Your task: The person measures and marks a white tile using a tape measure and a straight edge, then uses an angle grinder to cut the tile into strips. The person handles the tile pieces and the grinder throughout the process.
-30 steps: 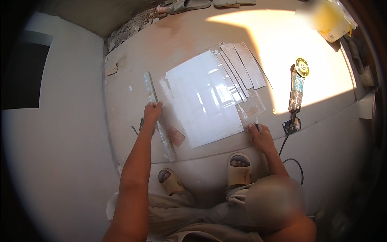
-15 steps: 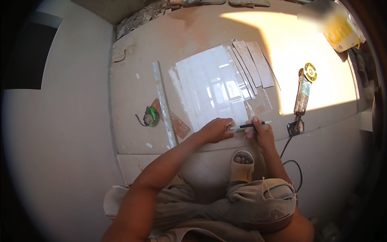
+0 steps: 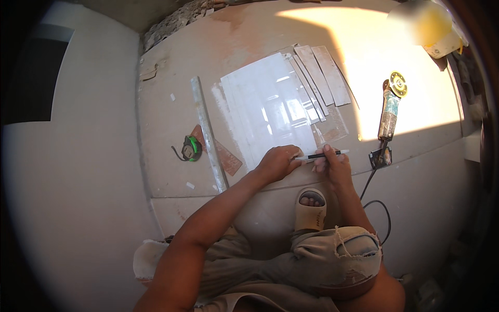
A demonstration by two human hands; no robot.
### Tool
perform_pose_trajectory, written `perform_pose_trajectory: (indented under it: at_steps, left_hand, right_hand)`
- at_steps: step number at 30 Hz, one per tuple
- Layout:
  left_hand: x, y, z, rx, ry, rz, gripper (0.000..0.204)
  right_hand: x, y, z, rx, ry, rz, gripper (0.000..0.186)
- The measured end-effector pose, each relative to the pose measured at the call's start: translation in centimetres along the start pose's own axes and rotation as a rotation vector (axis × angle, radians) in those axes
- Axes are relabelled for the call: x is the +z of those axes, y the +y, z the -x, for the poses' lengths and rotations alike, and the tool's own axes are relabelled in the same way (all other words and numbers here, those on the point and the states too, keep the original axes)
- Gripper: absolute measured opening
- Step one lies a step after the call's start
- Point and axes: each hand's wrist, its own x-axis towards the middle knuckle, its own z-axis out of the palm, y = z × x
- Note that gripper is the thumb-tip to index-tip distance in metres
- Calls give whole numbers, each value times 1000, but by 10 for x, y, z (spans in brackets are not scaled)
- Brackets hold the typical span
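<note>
At the near right corner of a glossy white rectangular tile point(image 3: 265, 106), pinching a slim, straight black-and-white pen point(image 3: 316, 155) in the right hand point(image 3: 335, 165), with the left hand point(image 3: 281, 162) closed around its pale end.

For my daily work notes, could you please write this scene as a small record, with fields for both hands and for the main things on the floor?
Left hand: closed at the left end of a pen
Right hand: holding the pen toward its right end
White tile: flat on the floor, glossy
Narrow strips: right of the tile
Long bar: left of the tile, across a reddish piece
Tape measure: black and green, left of the bar
Angle grinder: lying at right, disc end away from the person
</note>
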Motion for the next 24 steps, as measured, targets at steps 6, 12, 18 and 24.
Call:
perform_pose_trajectory:
  at_steps: [6,12,18,24]
  left_hand:
    - [-2,3,-3,-43,-87,22,29]
    - [-12,6,-8,-161,-326,202,33]
    - [-21,-1,-6,-329,-434,266,33]
    - [-18,-2,-6,-348,-318,398,34]
  right_hand:
    - [-7,-2,1,-7,-30,9,32]
    - [-15,-9,5,1,-18,4,34]
    - [-43,-32,-7,-155,-24,67,38]
    - [-22,-25,-2,-482,-60,990,40]
